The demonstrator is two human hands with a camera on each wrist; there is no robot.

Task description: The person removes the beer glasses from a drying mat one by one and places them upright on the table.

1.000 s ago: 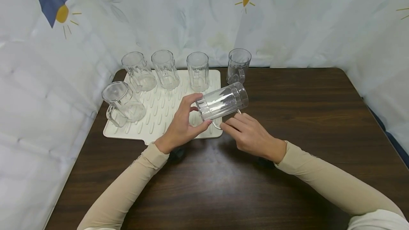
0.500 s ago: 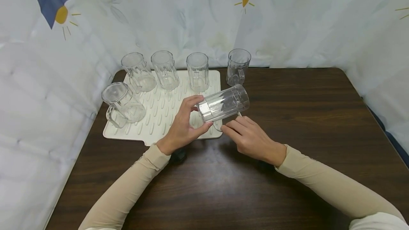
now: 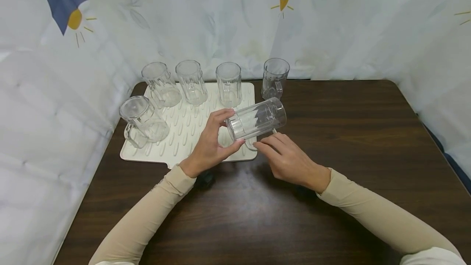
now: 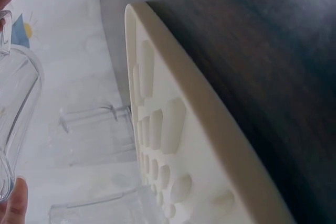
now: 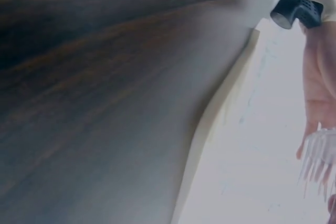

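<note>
In the head view a clear glass mug [image 3: 255, 118] is held aloft, lying nearly sideways, over the right end of a white ridged drying mat [image 3: 187, 136]. The left hand [image 3: 209, 144] grips the mug's left end between thumb and fingers. Curled round its handle, the right hand [image 3: 292, 158] holds it from the near side. The left wrist view catches part of the held mug [image 4: 18, 98] beside the mat's raised edge [image 4: 194, 93]. At the right border of the right wrist view, the left hand [image 5: 321, 77] shows with a bit of glass.
Several glass mugs stand on the mat: three along the back, such as this mug [image 3: 229, 85], and another mug [image 3: 143, 122] at front left. A further mug [image 3: 274, 79] stands on the dark wooden table [image 3: 349, 134], just right of the mat. A white patterned curtain [image 3: 235, 19] hangs behind.
The held mug has dipped slightly from a second ago and hardly moved in the last half second. Both hands keep their hold. The standing mugs stay in place.
</note>
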